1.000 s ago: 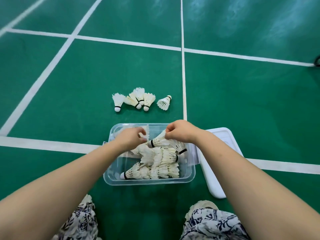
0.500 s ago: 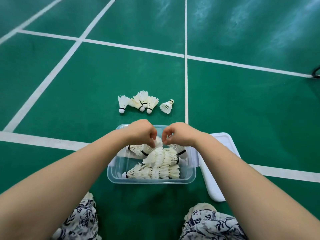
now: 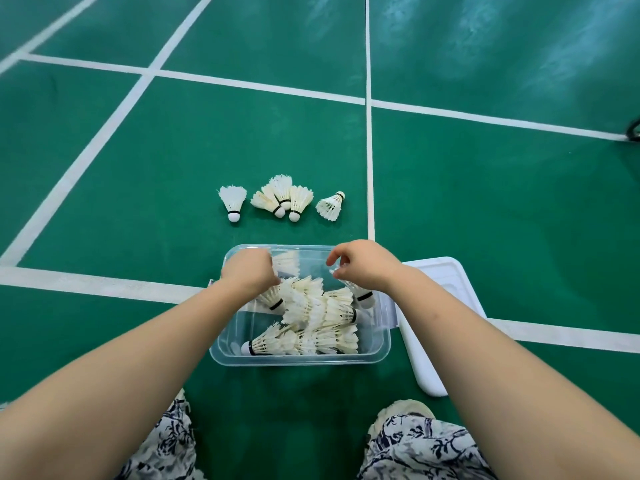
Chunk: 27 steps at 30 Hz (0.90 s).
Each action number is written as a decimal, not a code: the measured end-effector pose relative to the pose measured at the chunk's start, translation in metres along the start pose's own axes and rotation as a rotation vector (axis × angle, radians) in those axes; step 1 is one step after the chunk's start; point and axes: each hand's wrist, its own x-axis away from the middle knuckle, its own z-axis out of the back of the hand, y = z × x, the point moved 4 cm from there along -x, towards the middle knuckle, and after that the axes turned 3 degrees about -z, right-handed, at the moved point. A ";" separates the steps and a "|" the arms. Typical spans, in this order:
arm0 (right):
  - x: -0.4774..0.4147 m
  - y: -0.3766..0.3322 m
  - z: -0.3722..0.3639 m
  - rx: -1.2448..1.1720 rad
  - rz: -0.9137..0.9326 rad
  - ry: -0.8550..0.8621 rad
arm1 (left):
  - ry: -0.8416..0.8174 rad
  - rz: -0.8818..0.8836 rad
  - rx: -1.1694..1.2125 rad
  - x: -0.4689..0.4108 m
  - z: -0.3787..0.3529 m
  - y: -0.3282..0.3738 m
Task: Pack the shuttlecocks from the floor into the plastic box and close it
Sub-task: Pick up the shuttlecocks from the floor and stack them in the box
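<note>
- Right now both my hands hang over the far half of the clear plastic box [image 3: 301, 358], which sits on the green court floor [image 3: 173, 168] just in front of my knees.
- My left hand [image 3: 250, 271] is curled over the box's far-left corner, knuckles up, blurred; its fingertips are down among the feathers, and I cannot tell whether they grip anything.
- My right hand [image 3: 365, 264] is loosely open above the far-right part of the box, fingers bent and spread a little, with nothing held between them. A shuttlecock with a black band [image 3: 360, 294] lies just beneath it against the right wall.
- Inside the box a heap of white feather shuttlecocks [image 3: 318, 313] lies on its side, mostly in the middle and right; one near the front wall has its cork pointing left [image 3: 263, 346].
- Five shuttlecocks are on the floor beyond the box: a single one on the left [image 3: 233, 201], cork toward me; a cluster of three [image 3: 282, 199] touching one another; and one on the right [image 3: 330, 206], lying with its cork away from me.
- The white lid [image 3: 446, 289] lies flat on the floor, touching the box's right side and partly under my right forearm.
- A white court line [image 3: 86, 285] runs across under the box, and another [image 3: 370, 150] runs away from me just right of the loose shuttlecocks.
- My patterned trousers [image 3: 422, 448] fill the bottom corners.
</note>
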 end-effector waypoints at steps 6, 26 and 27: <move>-0.003 0.000 -0.005 -0.010 -0.023 -0.019 | 0.017 0.113 0.138 0.001 -0.022 -0.016; -0.004 0.004 -0.013 -0.088 -0.060 -0.075 | -0.255 0.249 0.531 0.021 -0.073 -0.006; -0.003 0.002 -0.012 -0.095 -0.055 -0.081 | -0.286 0.201 0.384 0.019 -0.062 -0.004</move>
